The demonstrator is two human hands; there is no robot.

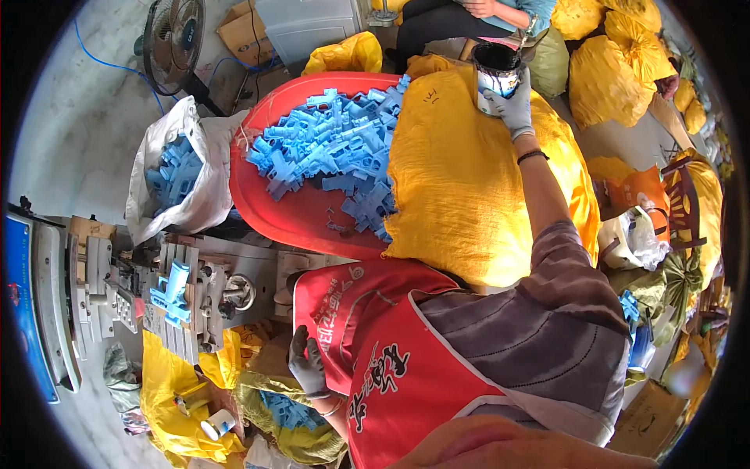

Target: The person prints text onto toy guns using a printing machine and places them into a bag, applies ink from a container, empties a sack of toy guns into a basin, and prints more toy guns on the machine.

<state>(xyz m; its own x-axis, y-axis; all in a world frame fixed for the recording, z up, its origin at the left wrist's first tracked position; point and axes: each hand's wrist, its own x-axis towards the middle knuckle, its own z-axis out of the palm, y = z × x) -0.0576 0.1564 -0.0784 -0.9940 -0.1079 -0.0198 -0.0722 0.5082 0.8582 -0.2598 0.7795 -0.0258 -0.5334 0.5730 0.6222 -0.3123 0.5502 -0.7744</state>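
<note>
My right hand (513, 108), in a light grey glove, reaches far out to the right. It grips a paint can (498, 80) with a dark, smeared inside, above a big yellow woven sack (461, 180). My left hand (309, 364), in a darker grey glove, hangs beside my red apron (375, 336). Its fingers are loosely apart, with nothing seen in them. A red oval tub (269, 219) in front of me is heaped with light blue plastic toy-gun-shaped parts (328, 141). One such blue part (172, 293) sits on the metal fixture of a machine (195, 301) at the left.
A white sack (142, 199) of blue parts stands left of the tub, near a fan (173, 43). Another person (437, 27) sits at the far side. Yellow sacks (609, 82) are piled at the far right; bags (641, 227) lie nearer. A cup (218, 424) lies at lower left.
</note>
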